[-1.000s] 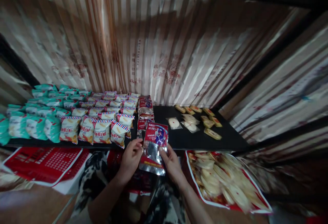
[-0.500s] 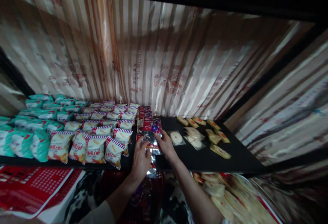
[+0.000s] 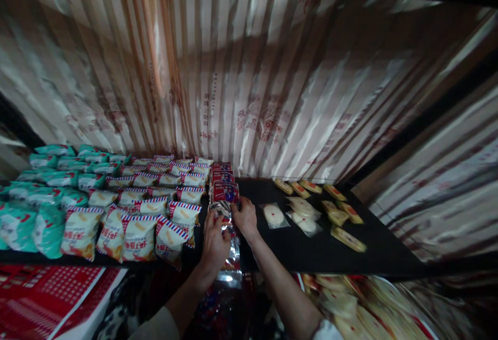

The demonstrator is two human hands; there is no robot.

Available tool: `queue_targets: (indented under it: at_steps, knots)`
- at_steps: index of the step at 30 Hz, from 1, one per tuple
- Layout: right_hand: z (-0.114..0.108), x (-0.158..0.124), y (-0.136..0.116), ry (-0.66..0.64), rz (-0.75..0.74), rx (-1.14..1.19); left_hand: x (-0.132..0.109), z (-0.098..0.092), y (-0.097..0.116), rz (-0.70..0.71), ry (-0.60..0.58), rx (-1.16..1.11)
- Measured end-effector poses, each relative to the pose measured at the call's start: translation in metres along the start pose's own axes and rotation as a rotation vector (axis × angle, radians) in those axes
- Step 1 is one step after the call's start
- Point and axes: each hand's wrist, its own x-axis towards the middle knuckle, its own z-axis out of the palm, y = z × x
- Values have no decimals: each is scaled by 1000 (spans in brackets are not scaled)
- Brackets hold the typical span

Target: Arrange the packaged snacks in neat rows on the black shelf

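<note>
A red-and-purple snack packet (image 3: 226, 193) with a silvery lower end lies at the front of a row of similar red packets (image 3: 222, 166) on the black shelf. My left hand (image 3: 213, 241) has its fingers curled at the packet's lower left. On the right edge, my right hand (image 3: 246, 219) pinches it between thumb and fingers. Below my hands, more shiny packaging (image 3: 232, 257) shows at the shelf's front edge. My fingers cover part of the packet's lower end.
White-and-red snack bags (image 3: 139, 239) stand in rows to the left, with teal bags (image 3: 50, 228) beyond them. Round white items in clear wrap (image 3: 273, 216) and small yellow packs (image 3: 348, 239) lie to the right. A striped curtain (image 3: 241, 70) hangs behind the shelf (image 3: 280, 257).
My hands have brought the packet down and slightly left, in line with the red row, where it now lies flatter. The view has shifted a little, tilting upward.
</note>
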Motion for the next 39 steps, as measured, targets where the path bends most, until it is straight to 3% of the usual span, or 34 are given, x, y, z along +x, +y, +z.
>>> queue_targets:
  at_steps: [6, 15, 26, 34, 39]
  knots:
    - [4, -1, 2, 17, 55, 30, -2, 2, 0, 17, 49, 81]
    - [4, 3, 3, -58, -59, -2, -2, -8, 14, 0, -34, 188]
    - [1, -12, 1, 9, -93, 53, -12, -22, 21, 27, -122, 181]
    - [-21, -64, -7, 149, -22, 249, -27, -41, 17, 102, -96, 106]
    - [-40, -140, -12, 160, 33, 560, -77, -66, 3, 209, -34, -76]
